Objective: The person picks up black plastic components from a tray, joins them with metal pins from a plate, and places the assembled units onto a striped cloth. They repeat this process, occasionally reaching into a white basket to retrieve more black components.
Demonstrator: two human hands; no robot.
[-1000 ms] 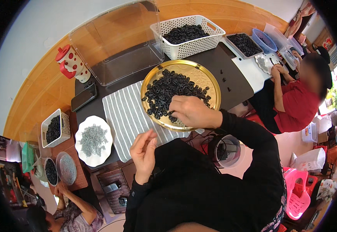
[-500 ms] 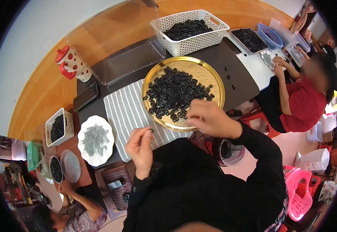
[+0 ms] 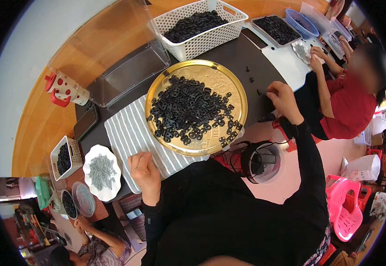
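Note:
A round gold tray carries a heap of small black plastic pieces with two holes each. My left hand is closed above the grey-and-white striped cloth, beside the tray's near left; its curled fingers hide whatever they may hold. Out past the tray's right rim, my right hand is at the table's right edge with thumb and fingers pinched together. I cannot make out anything in that pinch. Just left of its fingertips lies a small black part, with two similar ones farther back.
A white scalloped dish of clear slivers sits left of the cloth. Behind the tray stand a white basket of black pieces and a clear plastic bin. A person in red works at right, another person at lower left.
My right hand has moved from the tray's near edge out to the table's right edge. My left hand, earlier pinching a small black piece, has curled closed. The view has shifted slightly.

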